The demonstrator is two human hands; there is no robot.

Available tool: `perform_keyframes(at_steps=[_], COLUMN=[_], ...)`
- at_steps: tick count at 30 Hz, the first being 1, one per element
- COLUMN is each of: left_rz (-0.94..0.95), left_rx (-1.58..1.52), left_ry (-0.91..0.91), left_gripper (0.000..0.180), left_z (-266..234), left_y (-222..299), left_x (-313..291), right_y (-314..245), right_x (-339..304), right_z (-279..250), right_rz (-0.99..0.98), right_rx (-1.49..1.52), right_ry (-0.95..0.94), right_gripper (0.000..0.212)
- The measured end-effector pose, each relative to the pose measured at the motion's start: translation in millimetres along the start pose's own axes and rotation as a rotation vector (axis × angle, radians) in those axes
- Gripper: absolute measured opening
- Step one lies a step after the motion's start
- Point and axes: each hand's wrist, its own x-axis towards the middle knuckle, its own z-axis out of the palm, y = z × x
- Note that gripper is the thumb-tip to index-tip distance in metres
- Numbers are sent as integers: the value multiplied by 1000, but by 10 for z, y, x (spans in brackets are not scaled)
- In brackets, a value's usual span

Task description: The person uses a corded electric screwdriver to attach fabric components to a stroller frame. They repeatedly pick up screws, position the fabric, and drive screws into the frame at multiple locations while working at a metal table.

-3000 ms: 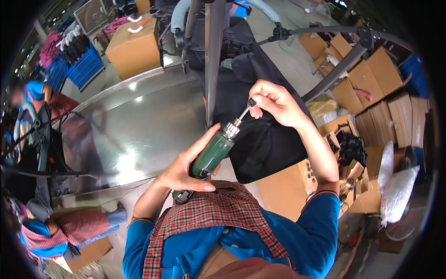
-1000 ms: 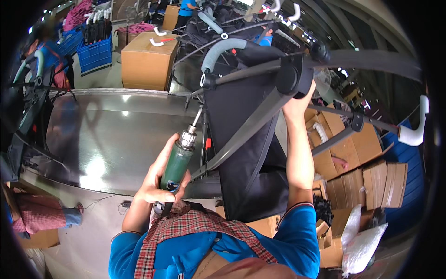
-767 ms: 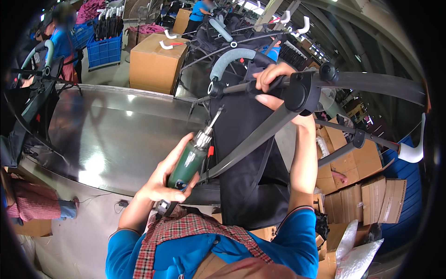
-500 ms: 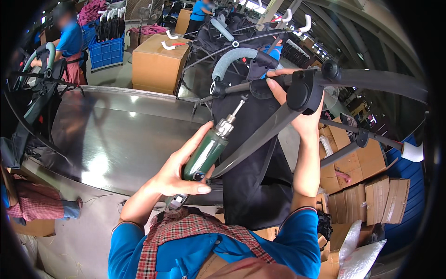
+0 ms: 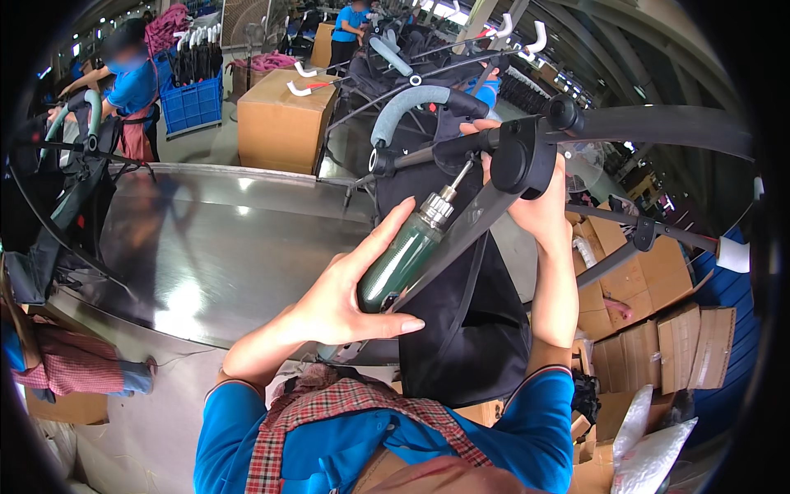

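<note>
My left hand (image 5: 337,300) is wrapped around a green powered screwdriver (image 5: 401,265) with a metal chuck. Its thin bit points up and to the right, the tip at or very near the black tube beside a joint; whether it sits in a screw cannot be made out. Behind that black plastic joint (image 5: 524,156), my right hand (image 5: 545,210) grips the black frame of what looks like a stroller, some fingers hidden by the joint. A grey foam handle (image 5: 407,109) curves above, and black fabric (image 5: 461,329) hangs below.
A shiny metal table (image 5: 222,255) stretches to the left, with another frame (image 5: 89,148) at its far left end. Behind it stand a cardboard box (image 5: 284,123) and a blue crate (image 5: 191,105). Flattened cartons (image 5: 658,350) lie at right. Other people in blue work farther back.
My left hand has moved the screwdriver up and to the right, bringing its bit to the tube by the joint. The frame in my right hand has shifted slightly up and left.
</note>
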Motion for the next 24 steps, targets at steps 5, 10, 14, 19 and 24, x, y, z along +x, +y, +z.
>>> perform_keyframes(at_steps=[5,10,14,19,24], left_rz=[7,26,-125,-198,-250], left_rx=[28,72,-185,-622,-802], left_ry=[16,39,11,-37,-38], left_gripper=[112,110,106,104,107], left_z=[23,66,121,191,213], left_y=[37,116,216,275,264], left_x=[-24,-25,-31,28,68], right_y=[-10,-35,-67,-73,-46], right_x=[-16,-37,-56,-75,-80], right_z=[9,10,-1,1,-68], right_rz=[9,-16,-6,-30,-31], right_rx=[-19,-23,-60,-108,-148], right_ry=[3,9,20,36,0], right_gripper=[29,29,29,28,43])
